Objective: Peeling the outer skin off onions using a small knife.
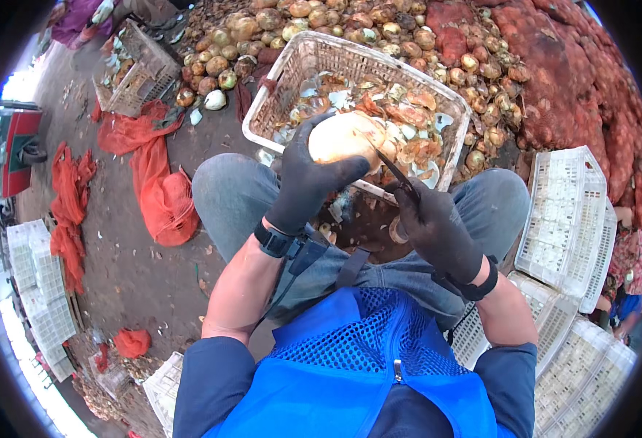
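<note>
The onion (341, 137), large and pale with most of its brown outer skin off, sits in the gloved left hand (312, 171), above the near edge of a dirty white plastic crate (379, 50). Its left side rests against the fingers (308, 135), which curve up around it, while the thumb spans its lower edge; they are spread about as wide as the onion and have hold of it. The gloved right hand (437, 223) has its fingers curled closely round the handle of a dark, narrow knife (391, 165), the blade slanting up and left across the onion's right side. Whether the edge touches the flesh I cannot tell. Papery peelings (412, 113) lie in the crate, and unpeeled onions (244, 33) are heaped beyond it. To the right stand stacked white crates (562, 219) beneath full red mesh sacks (569, 80); a loose red net (164, 208) lies on the floor (135, 248) at left. Any markings on the dark wristband (273, 241) at the left wrist, or on the sacks and crates, are too small to read.
</note>
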Tool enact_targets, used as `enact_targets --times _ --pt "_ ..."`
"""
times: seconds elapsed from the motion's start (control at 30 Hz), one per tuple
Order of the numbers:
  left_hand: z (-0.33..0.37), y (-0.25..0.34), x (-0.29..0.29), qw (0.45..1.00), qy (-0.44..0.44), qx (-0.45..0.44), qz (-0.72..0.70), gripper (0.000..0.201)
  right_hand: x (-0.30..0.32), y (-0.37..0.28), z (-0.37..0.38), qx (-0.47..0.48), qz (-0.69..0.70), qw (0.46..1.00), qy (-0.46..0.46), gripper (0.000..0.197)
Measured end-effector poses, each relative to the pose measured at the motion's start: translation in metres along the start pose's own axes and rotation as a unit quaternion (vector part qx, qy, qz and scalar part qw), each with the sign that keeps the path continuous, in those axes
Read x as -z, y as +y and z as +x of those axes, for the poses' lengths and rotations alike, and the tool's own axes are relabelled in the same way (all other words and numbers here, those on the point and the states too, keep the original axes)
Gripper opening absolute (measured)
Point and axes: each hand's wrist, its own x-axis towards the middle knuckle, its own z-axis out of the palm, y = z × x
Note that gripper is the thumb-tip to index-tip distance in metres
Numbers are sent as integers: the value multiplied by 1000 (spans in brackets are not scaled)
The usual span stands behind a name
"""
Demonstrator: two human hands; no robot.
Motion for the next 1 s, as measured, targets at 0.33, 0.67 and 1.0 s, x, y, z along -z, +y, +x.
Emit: enact_targets --times 0.33,0.67,1.0 --pt "10 0 4 975 -32 25 -219 67 7 -7 -9 -23 32 998 43 19" --pt "6 -3 6 998 24 15 -63 77 1 1 19 138 -105 982 74 28" --pt "6 3 4 991 54 -60 109 74 -1 6 28 154 -237 953 106 47"
